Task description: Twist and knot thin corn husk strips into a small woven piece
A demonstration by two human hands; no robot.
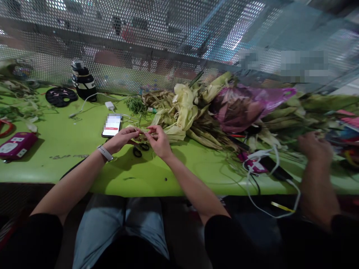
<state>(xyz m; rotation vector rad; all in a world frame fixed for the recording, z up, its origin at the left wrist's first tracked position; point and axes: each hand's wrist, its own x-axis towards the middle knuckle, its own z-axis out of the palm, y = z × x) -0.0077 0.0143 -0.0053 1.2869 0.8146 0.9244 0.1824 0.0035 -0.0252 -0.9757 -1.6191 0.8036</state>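
Note:
My left hand [125, 137], with a pale band on its wrist, and my right hand [159, 141] meet over the green table. Their fingertips pinch a small, pale strip of corn husk [143, 130] between them; its shape is mostly hidden by the fingers. Dark-handled scissors [137, 151] lie just below the hands. To the left of my fingers rests a lit phone [111, 126] with a cable. A heap of dried corn husks [185, 108] spreads just beyond my right hand.
A purple plastic bag [238, 108] sits among the husks. White cables [276, 157] hang over the front edge at right, near a co-worker's hand [315, 145]. A dark bottle [84, 82], a black openwork piece [61, 97] and a purple power box [18, 145] stand left.

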